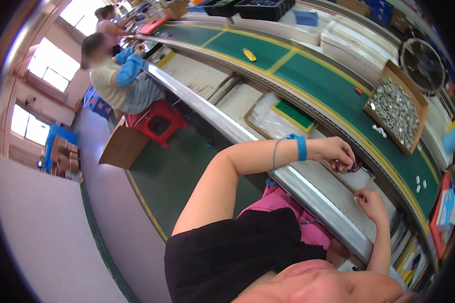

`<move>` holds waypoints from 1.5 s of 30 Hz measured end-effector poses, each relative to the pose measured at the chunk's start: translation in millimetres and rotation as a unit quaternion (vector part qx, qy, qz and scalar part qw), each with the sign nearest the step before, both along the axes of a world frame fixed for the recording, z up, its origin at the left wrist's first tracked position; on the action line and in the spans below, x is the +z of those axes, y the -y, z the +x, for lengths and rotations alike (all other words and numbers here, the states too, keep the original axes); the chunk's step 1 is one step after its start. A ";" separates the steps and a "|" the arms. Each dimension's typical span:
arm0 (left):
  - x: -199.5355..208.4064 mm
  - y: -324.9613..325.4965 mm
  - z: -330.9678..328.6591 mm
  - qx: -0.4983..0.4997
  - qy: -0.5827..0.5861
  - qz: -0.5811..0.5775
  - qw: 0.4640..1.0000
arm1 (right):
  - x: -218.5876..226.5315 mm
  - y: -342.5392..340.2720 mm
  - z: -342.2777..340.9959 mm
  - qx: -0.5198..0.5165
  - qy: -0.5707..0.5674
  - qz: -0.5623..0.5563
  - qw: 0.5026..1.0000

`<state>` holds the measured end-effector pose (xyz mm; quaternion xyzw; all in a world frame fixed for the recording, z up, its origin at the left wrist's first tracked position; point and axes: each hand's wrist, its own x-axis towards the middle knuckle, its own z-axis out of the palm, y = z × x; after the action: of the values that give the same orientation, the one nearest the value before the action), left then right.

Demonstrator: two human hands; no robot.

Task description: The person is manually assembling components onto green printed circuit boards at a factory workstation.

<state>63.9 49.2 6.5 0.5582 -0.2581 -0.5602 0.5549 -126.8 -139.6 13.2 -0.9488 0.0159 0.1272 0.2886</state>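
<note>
My left hand [334, 152], with a blue wrist strap [302, 147] above it, is closed in a pinch over the edge of the work line. Between its fingertips is a small dark-red part [356, 165], too small to name. Lower right, my right hand [373, 204] has its fingers curled together above the pale work surface [333, 187]; whatever they hold, if anything, is hidden. The two hands are apart. Just beyond the left hand runs the green conveyor belt [308, 74] with yellow lines.
A cardboard box of small metal parts [395, 111] sits by the belt's far side, near a black fan [422, 65]. On the belt lie a yellow tool [249, 54], a red piece [358, 91] and several white bits. A co-worker [116, 76] sits on a red stool [159, 121] at left.
</note>
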 end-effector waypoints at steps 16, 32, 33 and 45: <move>-3.4 0.7 -7.5 -0.038 0.003 -0.002 0.999 | 2.5 -1.7 2.7 -0.032 -0.029 0.018 0.999; -1.9 2.2 -4.4 -0.023 0.002 0.023 0.999 | 5.4 -1.0 1.6 -0.030 0.002 0.011 0.999; -3.5 2.9 -4.7 -0.025 -0.003 0.019 0.999 | 5.9 -2.0 1.7 -0.027 0.002 0.012 1.000; 1.7 0.7 -6.2 -0.015 0.004 -0.005 1.000 | 0.5 0.3 3.7 -0.038 -0.023 0.005 0.999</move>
<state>57.7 48.5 8.3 0.5539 -0.2717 -0.5649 0.5480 -123.1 -139.9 13.7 -0.9430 0.0574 0.1379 0.2975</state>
